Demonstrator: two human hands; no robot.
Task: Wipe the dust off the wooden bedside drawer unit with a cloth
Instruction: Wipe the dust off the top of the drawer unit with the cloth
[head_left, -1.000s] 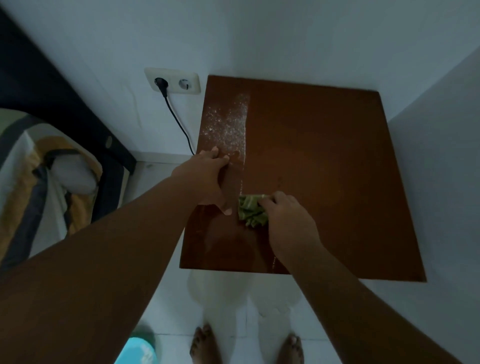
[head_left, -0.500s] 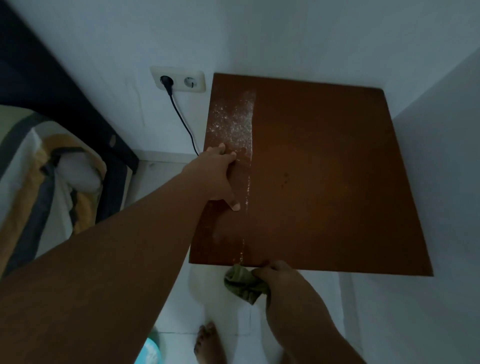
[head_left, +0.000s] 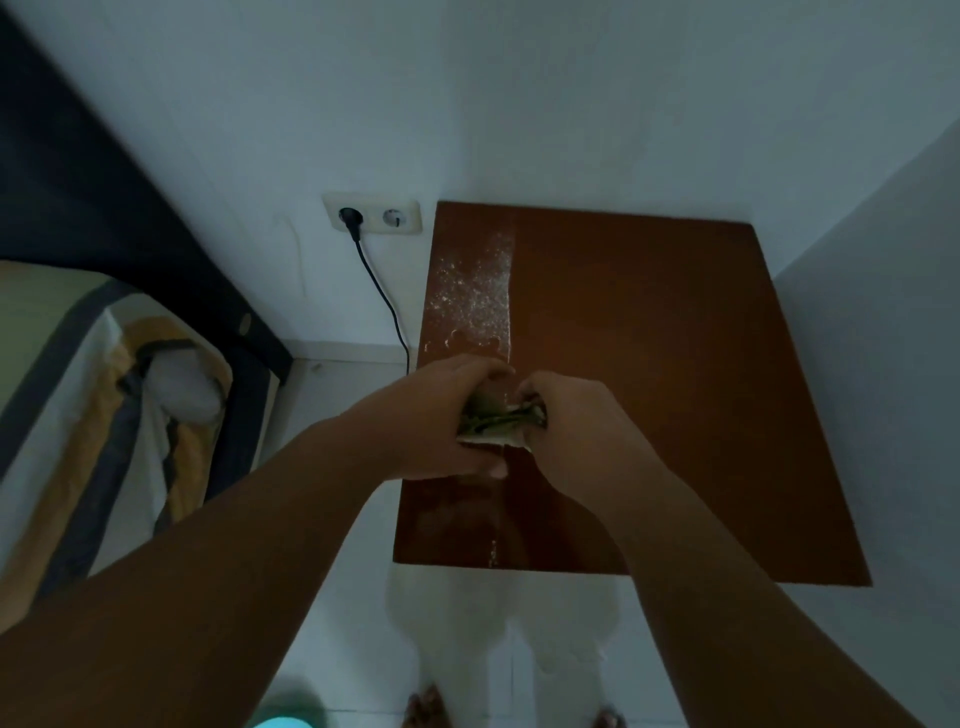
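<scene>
Here, green cloth (head_left: 497, 420) bunched and held between both hands above the left-middle of the drawer unit top (head_left: 675, 395); whether touching the wood or raised just above it, cannot tell. Long axis of the bunch roughly left to right, spanning the gap between the two grips. Left hand (head_left: 441, 421) clenched on the left end of the cloth, right hand (head_left: 576, 426) clenched on the right end, fingers (head_left: 535, 395) curled over the folds.

Remaining dust patch (head_left: 475, 291) directly on the far side of the cloth, in a narrow strip along the left edge of the top, long axis running near to far, reaching almost to the wall. Thin pale dust line (head_left: 493, 551) also on the near side, ending at the front edge. Rest of the top, to the right, dark and apparently clean.

Judged: cloth being regathered ahead of another stroke; coming move a push away toward the far-left corner. Left hand nearer that strip; either within reach.

Beyond: wall socket (head_left: 371, 214) with a plugged cable (head_left: 384, 296) just left of the unit; bed (head_left: 93, 395) at far left.
</scene>
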